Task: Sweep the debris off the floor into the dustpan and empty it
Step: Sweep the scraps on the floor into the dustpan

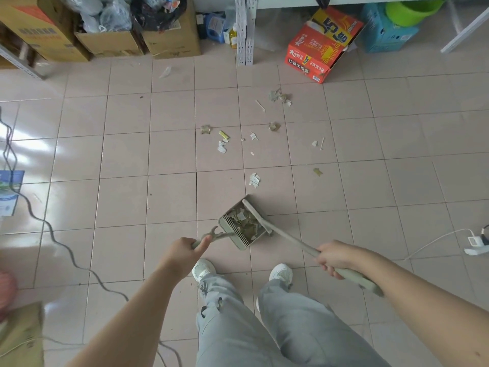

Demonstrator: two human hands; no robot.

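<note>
The tiled floor (127,160) lay open through the middle and left — bare tiles from the shoes (203,268) out to the cardboard boxes (111,41) at the far wall. Ahead, scattered debris (222,145) dotted the centre tiles, with gaps between the scraps. A red carton (321,46) and a white shelf post (244,30) blocked the far side. On the left a dark cable (39,223) snaked across the tiles; on the right a white power strip (476,245) and its cord crowded the edge. The dustpan (238,223) sat just ahead of the 2 feet.
</note>
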